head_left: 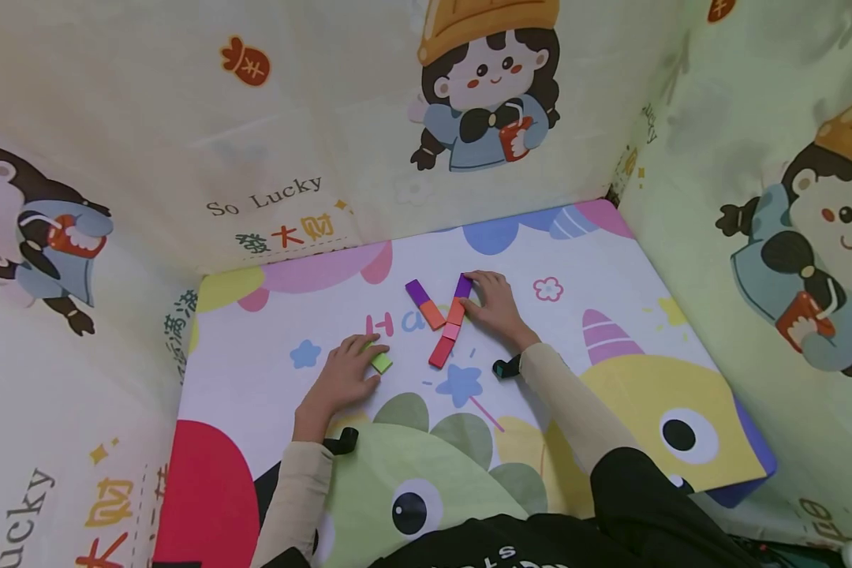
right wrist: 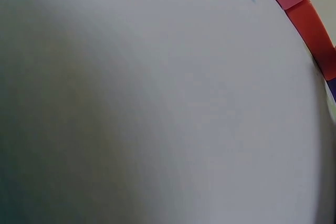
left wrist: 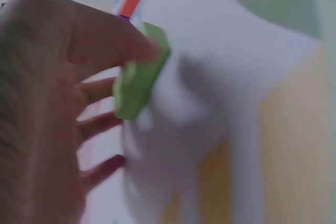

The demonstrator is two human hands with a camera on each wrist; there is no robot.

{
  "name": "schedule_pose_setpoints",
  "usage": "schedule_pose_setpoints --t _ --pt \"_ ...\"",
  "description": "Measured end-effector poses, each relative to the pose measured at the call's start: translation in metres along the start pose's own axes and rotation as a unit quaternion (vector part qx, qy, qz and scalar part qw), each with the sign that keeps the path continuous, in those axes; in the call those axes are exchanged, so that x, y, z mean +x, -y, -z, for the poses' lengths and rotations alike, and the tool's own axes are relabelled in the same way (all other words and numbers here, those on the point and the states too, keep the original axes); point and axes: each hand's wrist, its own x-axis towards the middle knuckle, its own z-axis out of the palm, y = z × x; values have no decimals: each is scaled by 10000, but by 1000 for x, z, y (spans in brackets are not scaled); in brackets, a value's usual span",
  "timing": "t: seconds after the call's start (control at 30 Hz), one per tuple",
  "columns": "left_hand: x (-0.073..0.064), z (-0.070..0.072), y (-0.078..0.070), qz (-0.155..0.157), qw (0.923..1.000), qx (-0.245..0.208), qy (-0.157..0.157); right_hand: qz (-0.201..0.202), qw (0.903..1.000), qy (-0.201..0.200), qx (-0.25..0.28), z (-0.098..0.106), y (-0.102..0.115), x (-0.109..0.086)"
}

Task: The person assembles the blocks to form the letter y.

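In the head view my left hand (head_left: 345,369) pinches a light green block (head_left: 382,363) close over the mat. The left wrist view shows the thumb across the green block (left wrist: 139,85), with fingers behind it. Several coloured blocks lie in a Y shape: its left arm has a purple block (head_left: 417,293) and an orange block (head_left: 432,315). Along the longer line, a red block (head_left: 441,353) forms the lower end, with pink, orange and purple above. My right hand (head_left: 500,309) touches the top of that line at the purple block (head_left: 463,285), index finger and thumb extended.
A white mat (head_left: 255,379) with printed cartoon figures covers the surface. Patterned cloth walls (head_left: 341,142) stand at the back and both sides. Black wrist straps (head_left: 506,368) stick out near both hands. The person's dark clothing (head_left: 483,544) borders the front.
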Motion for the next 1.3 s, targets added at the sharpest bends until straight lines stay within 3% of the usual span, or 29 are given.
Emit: schedule_pose_setpoints --t 0.13,0.43,1.3 --pt "2 9 -3 -77 9999 26 132 6 10000 -26 9 1 1 -1" --pt "2 13 -2 -294 9990 307 -157 2 10000 60 67 3 4 0" --pt "-3 6 1 -309 9984 92 -467 -129 9998 121 49 4 5 -1"
